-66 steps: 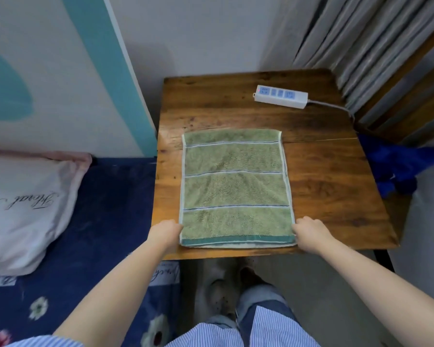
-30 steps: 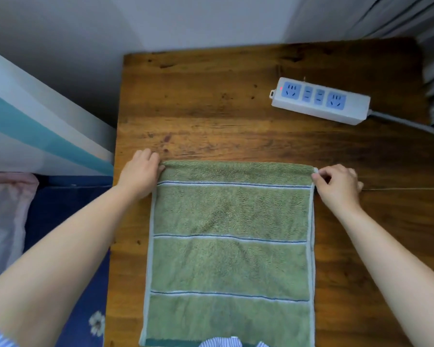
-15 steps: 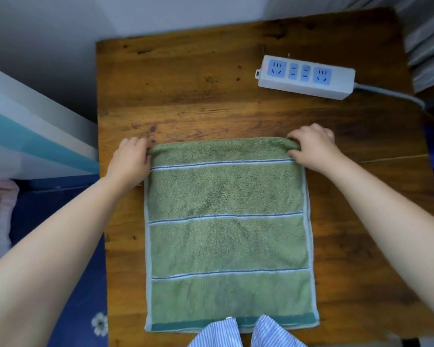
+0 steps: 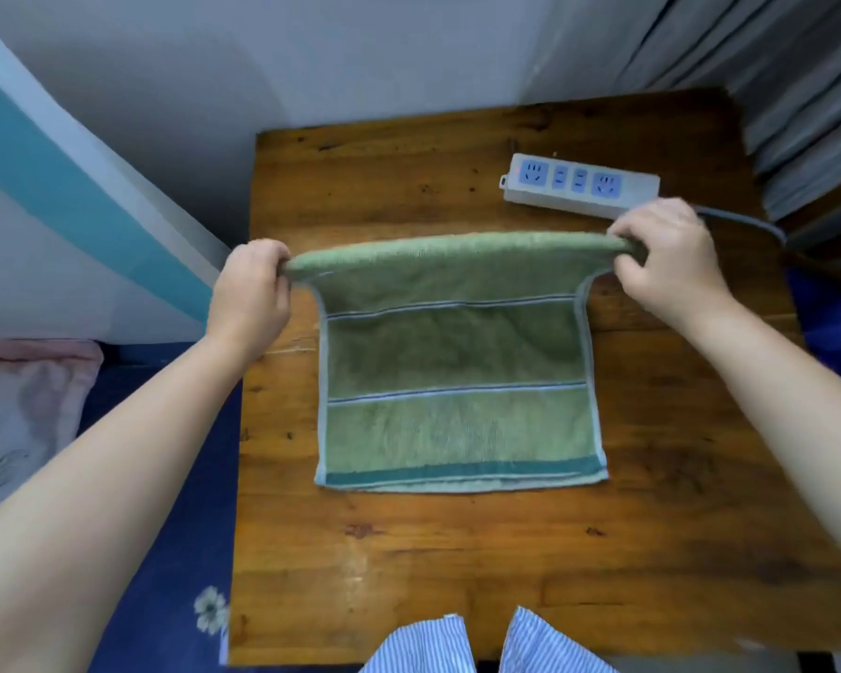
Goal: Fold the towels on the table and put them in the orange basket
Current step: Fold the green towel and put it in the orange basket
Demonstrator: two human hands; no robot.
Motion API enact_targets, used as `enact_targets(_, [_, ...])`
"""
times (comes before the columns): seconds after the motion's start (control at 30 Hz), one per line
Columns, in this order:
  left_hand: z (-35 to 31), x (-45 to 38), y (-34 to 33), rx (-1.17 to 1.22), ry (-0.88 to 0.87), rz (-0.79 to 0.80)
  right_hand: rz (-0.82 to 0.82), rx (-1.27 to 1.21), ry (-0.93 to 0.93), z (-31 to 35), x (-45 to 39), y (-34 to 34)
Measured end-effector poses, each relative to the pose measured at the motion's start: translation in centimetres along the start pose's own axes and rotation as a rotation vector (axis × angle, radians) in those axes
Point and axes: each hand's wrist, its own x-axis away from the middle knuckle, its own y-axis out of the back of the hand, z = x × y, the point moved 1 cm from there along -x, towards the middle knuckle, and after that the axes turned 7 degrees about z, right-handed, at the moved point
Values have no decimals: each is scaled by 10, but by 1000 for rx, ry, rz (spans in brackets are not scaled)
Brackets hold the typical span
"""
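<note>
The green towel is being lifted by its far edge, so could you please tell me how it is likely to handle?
The green towel is probably floppy: it sags between the left hand and right hand. It looks light, since pinched corners raise it. Its terry pile likely grips the table rather than sliding.

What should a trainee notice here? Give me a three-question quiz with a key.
1. True or false: both hands, left hand and right hand, grip the far edge of the towel.
2. Which part of the towel lies flat on the table? A) the far edge B) the near edge C) none of it
3. Fill in: behind the right hand sits a white ____.

Key: 1 true; 2 B; 3 power strip.
</note>
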Motion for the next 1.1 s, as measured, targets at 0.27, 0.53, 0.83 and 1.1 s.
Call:
enact_targets(0.27, [22, 91, 0, -140, -443, 189, 45, 74, 81, 15, 107, -21])
enact_targets(0.53, [20, 143, -19, -201, -536, 258, 49, 106, 20, 19, 164, -45])
enact_targets(0.83, [14, 167, -30, -405, -700, 438, -28, 141, 77, 15, 198, -59])
enact_targets(1.1, [11, 169, -40, -449, -663, 465, 23, 159, 70, 13, 204, -64])
